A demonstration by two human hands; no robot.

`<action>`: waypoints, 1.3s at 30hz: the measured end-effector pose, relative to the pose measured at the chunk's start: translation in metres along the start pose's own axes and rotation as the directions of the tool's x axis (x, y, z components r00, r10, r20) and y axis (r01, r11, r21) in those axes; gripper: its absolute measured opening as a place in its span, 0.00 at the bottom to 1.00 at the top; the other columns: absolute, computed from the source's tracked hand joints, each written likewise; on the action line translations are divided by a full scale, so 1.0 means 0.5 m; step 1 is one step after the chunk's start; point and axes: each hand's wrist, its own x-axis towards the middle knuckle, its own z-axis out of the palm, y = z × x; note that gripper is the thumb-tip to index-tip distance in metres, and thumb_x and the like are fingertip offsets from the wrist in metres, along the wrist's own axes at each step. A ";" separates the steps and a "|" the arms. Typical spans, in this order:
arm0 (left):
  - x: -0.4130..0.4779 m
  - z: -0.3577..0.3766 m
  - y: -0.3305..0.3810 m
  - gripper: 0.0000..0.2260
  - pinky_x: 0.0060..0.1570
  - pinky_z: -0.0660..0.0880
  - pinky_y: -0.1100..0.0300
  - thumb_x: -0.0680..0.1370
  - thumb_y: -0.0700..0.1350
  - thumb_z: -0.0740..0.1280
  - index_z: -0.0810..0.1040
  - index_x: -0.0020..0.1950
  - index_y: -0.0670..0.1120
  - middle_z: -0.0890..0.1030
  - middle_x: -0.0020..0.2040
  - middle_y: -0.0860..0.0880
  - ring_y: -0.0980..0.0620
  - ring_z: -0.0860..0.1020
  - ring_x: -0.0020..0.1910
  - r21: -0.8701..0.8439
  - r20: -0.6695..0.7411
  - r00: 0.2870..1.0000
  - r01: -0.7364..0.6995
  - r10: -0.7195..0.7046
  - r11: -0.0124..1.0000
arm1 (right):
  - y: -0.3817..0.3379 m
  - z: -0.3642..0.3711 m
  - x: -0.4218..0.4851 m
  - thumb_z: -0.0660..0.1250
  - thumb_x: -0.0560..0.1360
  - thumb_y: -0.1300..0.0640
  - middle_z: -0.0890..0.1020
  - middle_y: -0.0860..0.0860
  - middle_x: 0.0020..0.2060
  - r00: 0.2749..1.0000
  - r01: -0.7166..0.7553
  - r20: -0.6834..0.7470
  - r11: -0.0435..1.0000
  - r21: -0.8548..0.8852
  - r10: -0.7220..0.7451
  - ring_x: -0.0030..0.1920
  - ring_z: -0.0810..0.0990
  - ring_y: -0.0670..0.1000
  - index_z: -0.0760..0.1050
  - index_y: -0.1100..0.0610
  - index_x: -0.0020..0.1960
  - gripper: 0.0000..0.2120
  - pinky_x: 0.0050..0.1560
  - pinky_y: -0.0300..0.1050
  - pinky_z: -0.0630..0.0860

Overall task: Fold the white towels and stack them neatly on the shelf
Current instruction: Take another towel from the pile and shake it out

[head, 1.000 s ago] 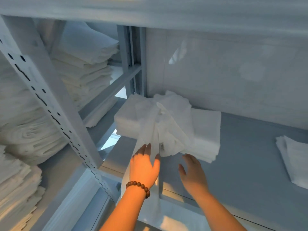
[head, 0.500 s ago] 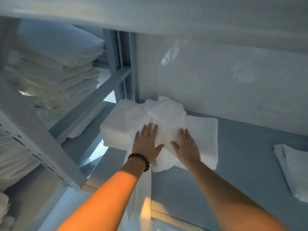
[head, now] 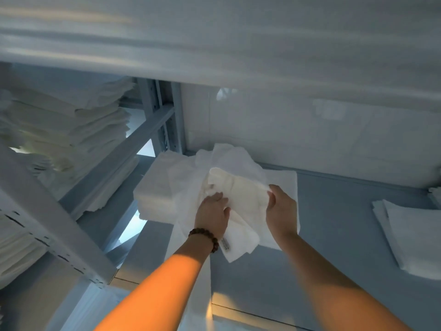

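In the middle of the frame a loose white towel (head: 238, 194) lies rumpled on top of a stack of folded towels (head: 152, 194) at the back left of a grey shelf (head: 334, 247), one end hanging over the shelf's front edge. The left hand (head: 212, 216), a bead bracelet (head: 205, 237) at its wrist, rests nearly flat fingers (head: 218, 197) on the towel, while the right hand (head: 281, 211) pinches the towel's right edge. More folded towels (head: 417, 235) sit at the right edge, well apart.

single head view; looks forward and slightly down into shelf (head: 334, 223) bay; close, at arm's reach
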 end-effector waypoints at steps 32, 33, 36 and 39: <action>-0.160 0.103 0.572 0.21 0.58 0.68 0.52 0.71 0.43 0.72 0.72 0.62 0.48 0.71 0.61 0.46 0.46 0.70 0.60 -0.155 -0.325 0.915 -0.302 0.240 0.941 | 0.332 -0.546 -0.102 0.57 0.78 0.65 0.82 0.61 0.40 0.921 -0.145 -0.365 0.989 0.012 0.139 0.42 0.80 0.61 0.77 0.62 0.55 0.11 0.43 0.49 0.74; -0.162 0.119 0.593 0.23 0.61 0.66 0.53 0.73 0.45 0.70 0.69 0.66 0.49 0.69 0.65 0.47 0.48 0.67 0.63 -0.132 -0.237 0.939 -0.286 0.250 0.949 | 0.348 -0.561 -0.104 0.57 0.78 0.65 0.82 0.60 0.38 0.923 -0.143 -0.356 0.989 0.029 0.144 0.41 0.79 0.61 0.77 0.62 0.55 0.11 0.42 0.49 0.74; -0.179 0.169 0.645 0.22 0.61 0.68 0.56 0.75 0.41 0.64 0.67 0.68 0.51 0.68 0.67 0.51 0.50 0.69 0.63 -0.122 -0.117 0.960 -0.268 0.254 0.956 | 0.396 -0.606 -0.104 0.57 0.78 0.65 0.78 0.54 0.33 0.925 -0.136 -0.351 0.989 0.050 0.145 0.36 0.76 0.56 0.77 0.60 0.54 0.11 0.38 0.44 0.67; -0.203 0.201 0.694 0.20 0.53 0.73 0.57 0.74 0.35 0.60 0.72 0.64 0.49 0.72 0.60 0.52 0.51 0.74 0.53 -0.181 -0.100 0.968 -0.246 0.232 0.952 | 0.450 -0.663 -0.101 0.57 0.78 0.66 0.77 0.52 0.33 0.915 -0.141 -0.378 0.990 0.021 0.138 0.34 0.73 0.54 0.76 0.61 0.54 0.11 0.38 0.43 0.66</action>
